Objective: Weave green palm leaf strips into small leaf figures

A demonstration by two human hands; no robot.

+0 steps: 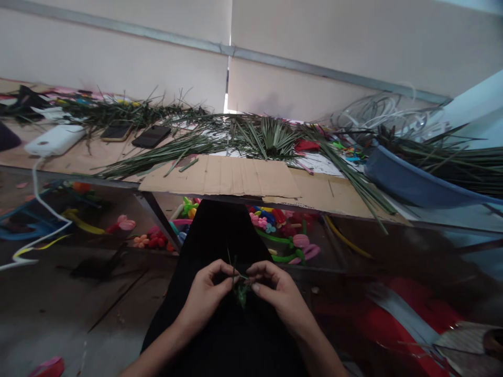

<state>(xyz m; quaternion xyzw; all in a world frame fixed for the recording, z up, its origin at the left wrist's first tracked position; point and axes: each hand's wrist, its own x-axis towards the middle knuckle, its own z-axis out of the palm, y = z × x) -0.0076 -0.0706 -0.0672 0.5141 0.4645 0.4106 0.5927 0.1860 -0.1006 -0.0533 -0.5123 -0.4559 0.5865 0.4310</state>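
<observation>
Can make out a line of dark printing (294, 203) along the front edge of the cardboard sheet (334, 191) on the right of the table (84, 159), but cannot read it at this size. Cannot read the small dark mark on the white device (65, 139) at far left, either. Pinching a small green leaf piece (241, 296) low over a black-clad lap (236, 345), with left hand (212, 290) closed by thumb and forefinger on its thin upright strip and right hand (281, 293) closed by thumb and fingertips on its other side. Holding both hands near each other but apart, with the piece between the fingertips and dangling just below them. Facing, across the table, a plain cardboard flap (220, 175), two phones (151, 136) side by side, long green leaf blades (153, 154) heaped behind and beside the cardboard, and a blue basin (416, 178) of similar blades at right. Seeing also coloured balloons (301, 241) beneath the table, to both sides of the lap, and a white cable (35, 180) hanging from the device over the table's edge.
</observation>
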